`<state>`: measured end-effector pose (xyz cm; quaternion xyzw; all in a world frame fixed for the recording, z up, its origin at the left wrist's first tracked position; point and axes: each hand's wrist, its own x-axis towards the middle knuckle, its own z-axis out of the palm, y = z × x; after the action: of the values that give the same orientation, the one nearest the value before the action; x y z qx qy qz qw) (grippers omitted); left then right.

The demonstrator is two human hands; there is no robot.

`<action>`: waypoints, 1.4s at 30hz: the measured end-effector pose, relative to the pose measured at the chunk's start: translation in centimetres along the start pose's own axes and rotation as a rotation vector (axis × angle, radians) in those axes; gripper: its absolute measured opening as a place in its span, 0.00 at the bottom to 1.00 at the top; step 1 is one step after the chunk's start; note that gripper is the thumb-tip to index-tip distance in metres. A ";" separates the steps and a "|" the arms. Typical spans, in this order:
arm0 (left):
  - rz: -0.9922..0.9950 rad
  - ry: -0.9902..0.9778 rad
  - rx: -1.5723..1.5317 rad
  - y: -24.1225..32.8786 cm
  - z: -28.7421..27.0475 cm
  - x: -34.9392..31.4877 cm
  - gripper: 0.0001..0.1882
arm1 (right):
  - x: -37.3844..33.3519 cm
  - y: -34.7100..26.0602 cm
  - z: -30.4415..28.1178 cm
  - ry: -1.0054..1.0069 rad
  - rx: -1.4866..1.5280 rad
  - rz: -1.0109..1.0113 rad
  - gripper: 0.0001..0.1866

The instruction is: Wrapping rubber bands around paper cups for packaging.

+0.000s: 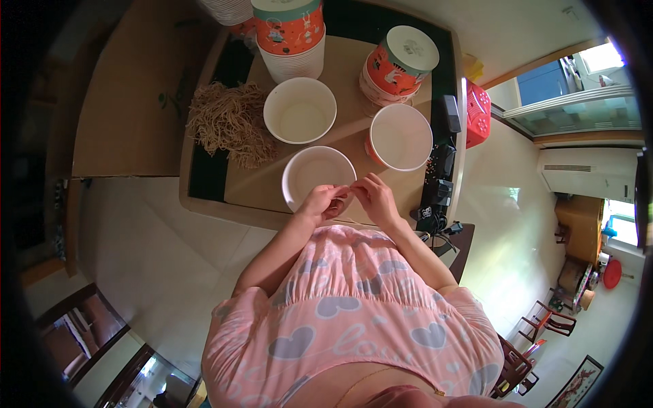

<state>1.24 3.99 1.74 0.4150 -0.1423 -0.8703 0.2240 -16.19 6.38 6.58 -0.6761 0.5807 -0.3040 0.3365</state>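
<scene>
My left hand [328, 202] and my right hand [374, 199] meet at the fingertips over the near edge of the table. Both are closed in a pinch; what sits between the fingers is too small to make out. Just beyond them, partly covered by my left hand, is a white paper bucket [309, 170] with its mouth up. A second open white bucket [299, 112] stands behind it, and a third [401, 139] to the right. Left of these lies a tangled heap of tan strings [228, 122].
A tall stack of paper buckets [289, 41], the top one orange and green, rises at the back. Another upturned orange stack [401, 61] stands at the back right. Black adapters and cables [442, 190] line the table's right edge. A large cardboard box [129, 102] is at the left.
</scene>
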 end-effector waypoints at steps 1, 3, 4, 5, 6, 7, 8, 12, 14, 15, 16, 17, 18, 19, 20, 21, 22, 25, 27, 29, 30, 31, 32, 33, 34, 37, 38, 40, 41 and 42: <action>-0.037 0.003 -0.069 0.2 0.2 -0.1 0.09 | -0.3 -0.2 0.3 0.000 0.002 0.001 0.03; -0.076 0.008 -0.136 0.2 0.4 -0.1 0.10 | -0.9 -0.3 1.1 0.096 0.061 0.099 0.04; -0.073 -0.003 -0.170 0.0 0.5 -0.1 0.10 | -1.1 -0.2 1.4 0.097 0.064 0.101 0.04; -0.071 -0.014 -0.205 -0.1 0.6 0.0 0.10 | -1.2 -0.1 1.7 0.132 0.072 0.078 0.04; -0.074 -0.012 -0.203 -0.2 0.5 0.1 0.10 | -1.4 0.1 2.0 0.166 0.081 0.057 0.05; -0.069 -0.016 -0.240 -0.4 0.4 0.2 0.10 | -1.4 0.2 2.2 0.168 0.083 0.060 0.05; -0.064 -0.020 -0.276 -0.5 0.3 0.2 0.09 | -1.5 0.3 2.3 0.182 0.058 0.018 0.05; -0.034 0.082 -0.261 -0.3 0.6 -0.1 0.09 | -1.5 0.2 2.1 0.192 -0.006 -0.078 0.08; 0.010 0.114 -0.109 -0.2 0.2 -0.2 0.08 | -1.7 0.3 2.1 0.179 0.009 -0.067 0.09; 0.012 0.114 -0.107 -0.2 0.1 -0.2 0.08 | -1.8 0.4 2.1 0.164 0.023 -0.055 0.10; 0.035 0.097 -0.068 -0.3 0.0 -0.3 0.07 | -1.9 0.4 2.1 0.165 0.024 -0.056 0.10; 0.059 0.079 -0.029 -0.3 0.0 -0.3 0.06 | -2.0 0.5 2.1 0.159 0.037 -0.044 0.10; 0.060 0.079 -0.028 -0.3 0.0 -0.5 0.06 | -2.1 0.6 2.1 0.152 0.049 -0.031 0.11; 0.066 0.103 0.016 -0.3 0.2 -0.6 0.06 | -2.2 0.6 2.0 0.153 0.049 -0.032 0.11; 0.071 0.127 0.060 -0.3 0.3 -0.7 0.05 | -2.2 0.6 2.0 0.141 0.061 -0.021 0.10; 0.074 0.127 0.061 -0.4 0.3 -0.6 0.05 | -2.2 0.5 1.9 0.128 0.074 -0.012 0.10; 0.104 0.154 0.102 -0.6 0.2 -0.5 0.05 | -2.1 0.4 1.8 0.129 0.073 -0.014 0.10; 0.166 0.195 0.200 -0.7 0.2 -0.7 0.05 | -1.8 0.2 1.5 0.154 0.185 0.043 0.09; 0.198 0.208 0.257 -0.8 0.2 -0.8 0.05 | -1.3 0.4 1.1 0.133 0.195 0.092 0.07; 0.359 0.196 0.383 -1.0 0.1 -0.7 0.05 | -1.2 0.7 1.3 0.096 0.204 0.116 0.06; 0.360 0.196 0.384 -1.2 0.1 -0.7 0.05 | -1.1 0.8 1.4 0.056 0.213 0.139 0.05; 0.414 0.208 0.434 -1.3 0.2 -0.7 0.05 | -1.0 0.9 1.5 0.057 0.214 0.137 0.05; 0.467 0.220 0.484 -1.3 0.2 -0.6 0.05 | -0.9 0.9 1.6 0.057 0.208 0.149 0.04; 0.468 0.220 0.485 -1.3 0.2 -0.6 0.05 | -0.9 0.9 1.7 0.058 0.202 0.161 0.04; 0.461 0.219 0.481 -1.2 0.2 -0.6 0.05 | -0.8 1.0 1.7 0.059 0.202 0.160 0.04; 0.436 0.227 0.449 -0.7 0.7 -1.0 0.05 | -0.8 1.2 1.8 0.056 0.242 0.179 0.03; 0.418 0.235 0.421 -0.5 0.8 -1.1 0.05 | -0.8 1.3 1.9 0.068 0.246 0.177 0.03; 0.467 0.245 0.488 -1.0 0.3 -0.8 0.05 | -0.7 1.2 1.9 0.076 0.250 0.172 0.03; 0.515 0.253 0.556 -1.1 0.1 -0.7 0.05 | -0.7 1.1 1.9 0.075 0.242 0.166 0.03; 0.513 0.252 0.556 -1.1 0.2 -0.7 0.05 | -0.7 1.1 1.9 0.075 0.233 0.161 0.03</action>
<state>1.19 5.32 1.89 0.5144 -0.4430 -0.6564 0.3289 -15.42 7.14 4.52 -0.5718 0.6060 -0.3664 0.4142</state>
